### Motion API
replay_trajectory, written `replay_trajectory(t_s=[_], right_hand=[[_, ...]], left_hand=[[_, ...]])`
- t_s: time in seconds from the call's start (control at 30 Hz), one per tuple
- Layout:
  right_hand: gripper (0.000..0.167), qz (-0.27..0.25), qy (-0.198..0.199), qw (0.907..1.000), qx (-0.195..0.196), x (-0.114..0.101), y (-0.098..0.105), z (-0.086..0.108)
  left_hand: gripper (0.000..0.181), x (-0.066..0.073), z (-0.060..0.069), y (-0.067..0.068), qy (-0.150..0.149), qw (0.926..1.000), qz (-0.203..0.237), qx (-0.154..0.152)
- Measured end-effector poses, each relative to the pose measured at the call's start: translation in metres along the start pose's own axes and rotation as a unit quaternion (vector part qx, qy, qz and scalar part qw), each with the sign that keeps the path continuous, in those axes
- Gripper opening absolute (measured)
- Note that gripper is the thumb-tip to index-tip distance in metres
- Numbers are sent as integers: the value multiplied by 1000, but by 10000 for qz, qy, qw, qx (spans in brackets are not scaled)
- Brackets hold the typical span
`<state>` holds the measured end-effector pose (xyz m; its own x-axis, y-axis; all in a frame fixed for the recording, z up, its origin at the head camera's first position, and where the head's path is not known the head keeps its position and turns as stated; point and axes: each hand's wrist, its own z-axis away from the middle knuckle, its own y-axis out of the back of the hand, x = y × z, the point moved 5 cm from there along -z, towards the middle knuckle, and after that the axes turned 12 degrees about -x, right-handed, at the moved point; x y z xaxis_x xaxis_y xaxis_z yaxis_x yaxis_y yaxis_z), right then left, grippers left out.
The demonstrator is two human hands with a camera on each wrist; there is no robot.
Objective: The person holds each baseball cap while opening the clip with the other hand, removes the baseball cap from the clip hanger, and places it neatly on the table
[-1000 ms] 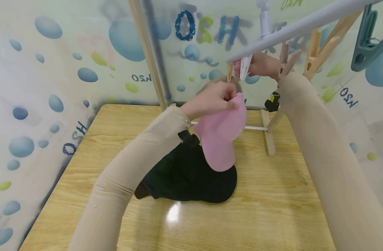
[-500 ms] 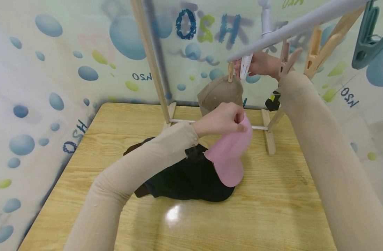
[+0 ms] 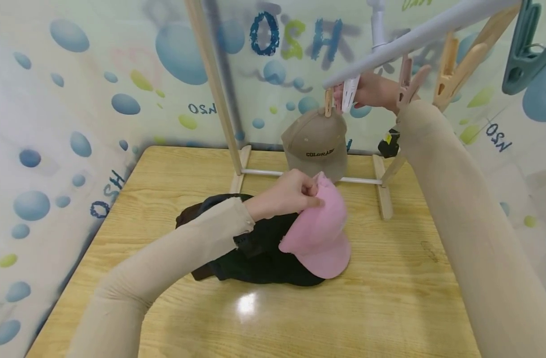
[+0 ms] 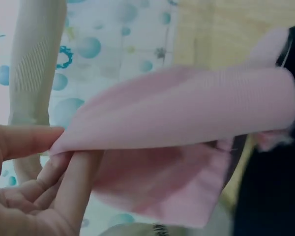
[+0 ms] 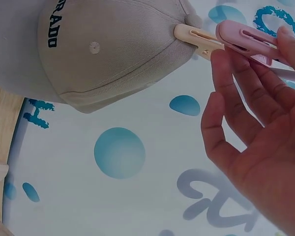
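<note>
My left hand (image 3: 290, 195) pinches the edge of a pink cap (image 3: 324, 223), which hangs brim down over the dark caps (image 3: 273, 266) on the table. In the left wrist view, thumb and fingers grip the pink fabric (image 4: 187, 108) at its tip. Up at the white rail (image 3: 416, 42), my right hand (image 3: 374, 91) holds a pink clothespin (image 5: 246, 42) between thumb and fingers. Just beside that clothespin, a beige clothespin (image 3: 328, 102) clips a tan cap (image 3: 315, 141) lettered COLORADO, hanging below the rail. A white clothespin (image 3: 351, 95) partly hides my right fingers.
More clothespins hang along the rail: a dusty pink clothespin (image 3: 409, 84), a wooden clothespin (image 3: 451, 74) and a green clothespin (image 3: 523, 54). Wooden posts and feet of the rack (image 3: 382, 189) stand at the back of the table (image 3: 366, 308). A patterned wall rises behind.
My left hand has moved down from the rail with the pink cap, then slightly left. The tan cap, hidden behind it earlier, now shows. My right hand stays at the pink clothespin.
</note>
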<state>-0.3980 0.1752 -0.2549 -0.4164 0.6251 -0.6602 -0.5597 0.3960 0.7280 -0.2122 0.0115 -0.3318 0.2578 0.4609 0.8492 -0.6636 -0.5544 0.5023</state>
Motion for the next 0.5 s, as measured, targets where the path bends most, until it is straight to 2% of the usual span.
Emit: replay_trajectory(t_s=[0.1, 0.17, 0.27, 0.37, 0.5], right_hand=[[35, 14, -4, 10000, 0, 1, 1, 0], [34, -77, -45, 10000, 4, 3, 2, -1], [28, -52, 99, 9999, 29, 4, 2, -2], [23, 11, 533, 9985, -84, 1, 1, -5], [26, 70, 978, 9949, -238, -3, -1, -7]], left_hand=[[33, -11, 10, -5, 313, 9976, 606, -93], [32, -16, 15, -10, 461, 9931, 1067, -150], [32, -24, 22, -16, 578, 9867, 1495, -261], [34, -34, 29, -19, 739, 9833, 1631, -337], [30, -53, 42, -18, 1069, 9797, 1668, -311]])
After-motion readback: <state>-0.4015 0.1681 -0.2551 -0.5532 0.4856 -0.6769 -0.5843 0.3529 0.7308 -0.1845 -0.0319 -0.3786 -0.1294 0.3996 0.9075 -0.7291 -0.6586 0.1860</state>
